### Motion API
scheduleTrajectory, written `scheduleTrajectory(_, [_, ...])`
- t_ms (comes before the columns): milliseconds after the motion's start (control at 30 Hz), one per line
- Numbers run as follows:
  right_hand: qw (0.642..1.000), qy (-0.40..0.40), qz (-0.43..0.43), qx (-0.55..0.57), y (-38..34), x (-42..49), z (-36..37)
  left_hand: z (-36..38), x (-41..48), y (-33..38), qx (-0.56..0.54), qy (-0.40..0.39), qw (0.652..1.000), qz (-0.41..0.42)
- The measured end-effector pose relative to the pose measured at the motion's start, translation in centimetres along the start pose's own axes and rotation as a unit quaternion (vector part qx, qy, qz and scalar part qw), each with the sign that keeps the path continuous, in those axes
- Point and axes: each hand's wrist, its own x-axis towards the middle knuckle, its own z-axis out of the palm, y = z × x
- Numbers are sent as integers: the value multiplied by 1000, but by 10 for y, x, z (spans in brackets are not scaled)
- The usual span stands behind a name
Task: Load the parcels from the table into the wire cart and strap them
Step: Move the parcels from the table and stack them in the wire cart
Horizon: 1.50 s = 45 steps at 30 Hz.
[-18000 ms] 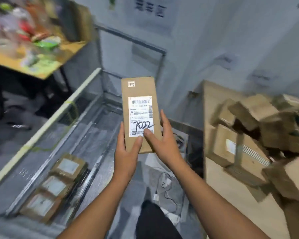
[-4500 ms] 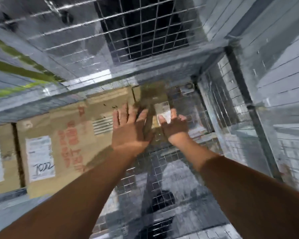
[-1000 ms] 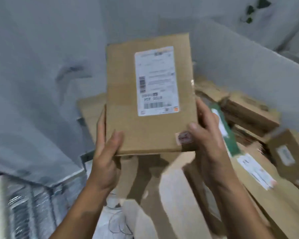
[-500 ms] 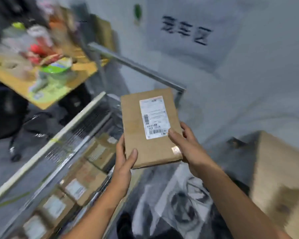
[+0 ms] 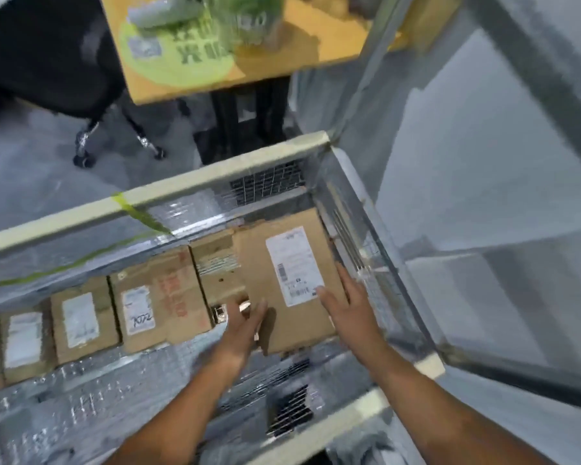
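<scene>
Item: flat brown cardboard parcel with white label (image 5: 282, 283), lying centre frame in the silver wire cart (image 5: 222, 169), right end of a parcel row. I am seeing left hand (image 5: 240, 325) and right hand (image 5: 344, 305) spread wide, flanking it.

Motion blur softens the whole view. The print on the white label (image 5: 294, 265) of the flat parcel (image 5: 282, 280) is too smeared to read. The left hand (image 5: 240, 325) covers that parcel's near left corner, and its fingers (image 5: 249, 307) are blurred. The row of parcels (image 5: 78, 320) runs off the left edge. Green items (image 5: 195, 31) on the yellow surface (image 5: 316, 41) are cut by the top edge, their lettering illegible.
</scene>
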Motion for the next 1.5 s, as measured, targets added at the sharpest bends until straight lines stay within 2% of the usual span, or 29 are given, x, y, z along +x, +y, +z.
scheduleTrajectory(67, [1000,-6,8,3,30,42,-4,1,46,-19,53,-1,999,-5])
scheduleTrajectory(133, [999,15,26,-12,54,77,-6,-9,90,-39,198,-20,980,15])
scheduleTrajectory(167, [998,33,33,-29,65,92,-6,-17,113,-48,293,-12,955,32])
scheduleTrajectory(233, [996,63,22,-58,81,111,-1,-31,160,-58,498,16,863,86])
scheduleTrajectory(267, [996,68,10,-61,86,119,3,-35,183,-60,564,19,818,108])
scheduleTrajectory(300, [996,66,-1,-58,90,126,8,-35,206,-58,606,14,786,120])
scheduleTrajectory(367, [995,57,-18,-76,95,140,18,-24,248,-50,651,-9,751,109])
scheduleTrajectory(400, [993,57,-23,-102,96,147,23,-15,266,-46,661,-27,744,98])
scheduleTrajectory(433, [989,60,-28,-131,96,153,27,-7,284,-46,653,-56,752,71])
scheduleTrajectory(500, [983,67,-44,-165,101,164,34,5,313,-49,593,-125,795,-41])
scheduleTrajectory(533, [983,68,-49,-161,106,167,36,5,326,-52,568,-155,802,-102])
scheduleTrajectory(600, [995,49,-38,-78,121,165,37,-1,345,-62,556,-207,782,-191])
scheduleTrajectory(667, [1000,19,-10,-11,138,160,35,-9,360,-73,575,-224,760,-202])
scheduleTrajectory(700, [1000,14,1,-15,145,159,34,-10,364,-75,598,-215,752,-176])
scheduleTrajectory(767, [998,37,11,-46,154,161,36,-12,370,-79,666,-152,730,-26])
scheduleTrajectory(833, [996,63,-1,-64,156,167,43,-11,372,-77,732,-109,658,140])
scheduleTrajectory(933, [995,72,-9,-69,157,174,46,-9,376,-77,791,-88,561,230])
scheduleTrajectory(967, [994,77,-7,-81,154,178,44,-11,377,-81,802,-85,540,242])
scheduleTrajectory(1000, [992,83,-2,-96,151,182,43,-13,377,-82,804,-86,534,248])
scheduleTrajectory(1167, [969,92,35,-225,139,215,48,-13,374,-86,750,-108,613,224])
scheduleTrajectory(1267, [952,113,3,-284,141,237,62,-14,360,-97,671,-127,720,126])
scheduleTrajectory(1300, [949,113,-4,-296,143,245,68,-15,354,-101,639,-113,752,119])
scheduleTrajectory(1367, [942,107,1,-319,148,262,76,-18,344,-104,590,-69,793,136])
scheduleTrajectory(1433, [930,89,14,-356,155,278,80,-15,331,-105,554,-45,820,137])
scheduleTrajectory(1467, [925,80,19,-371,159,286,80,-10,325,-106,551,-31,819,158])
scheduleTrajectory(1500, [922,75,22,-380,161,293,80,-5,323,-108,563,-22,802,197])
